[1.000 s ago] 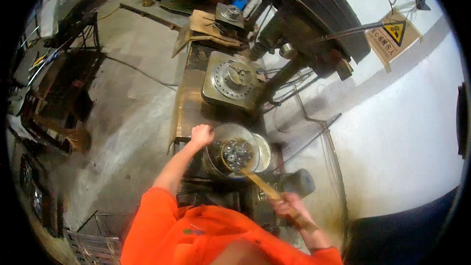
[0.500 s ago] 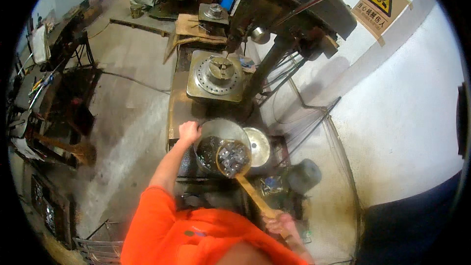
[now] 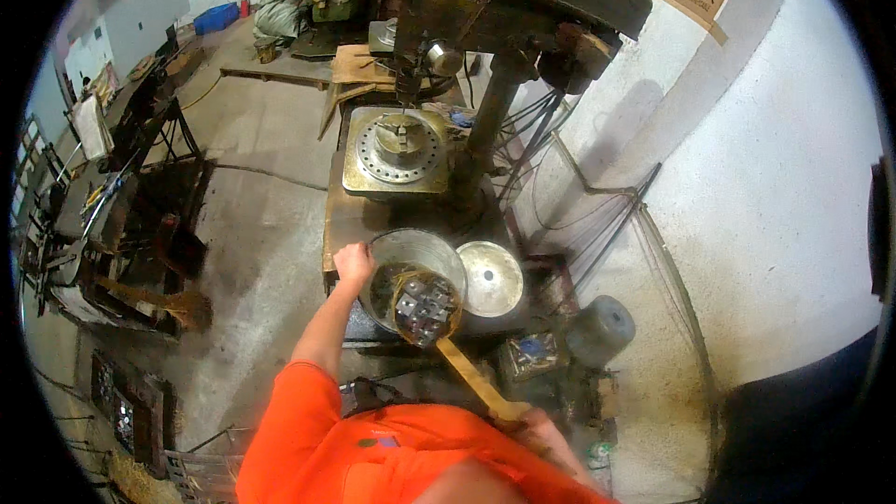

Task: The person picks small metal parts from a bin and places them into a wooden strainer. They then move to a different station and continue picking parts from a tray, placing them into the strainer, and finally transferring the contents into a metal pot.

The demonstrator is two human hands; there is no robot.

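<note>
A round metal pot [image 3: 383, 247] with dark contents stands on the machine base in front of me. My left hand [image 3: 354, 264] is closed on its left rim. Over the pot's near right part I see a round strainer scoop [image 3: 467, 375] with a long yellowish handle, tilted up from my right hand [image 3: 537, 427], which is wrapped round the handle's lower end. Small grey metal parts [image 3: 425, 306], blocky and several with holes, fill the scoop's bowl. Whether the bowl touches the pot's rim I cannot tell.
A round pale metal lid or pan [image 3: 491, 280] sits right of the pot. Beyond stands a drill press with a chuck [image 3: 403, 135] on its table. A grey cylindrical container [image 3: 602, 331] and a box of small items [image 3: 532, 355] are near right. A cluttered workbench [image 3: 121, 196] runs along the left.
The scoop with its metal parts has shifted slightly left over the pot. My left hand keeps its hold on the rim. The whole view has tilted a little.
</note>
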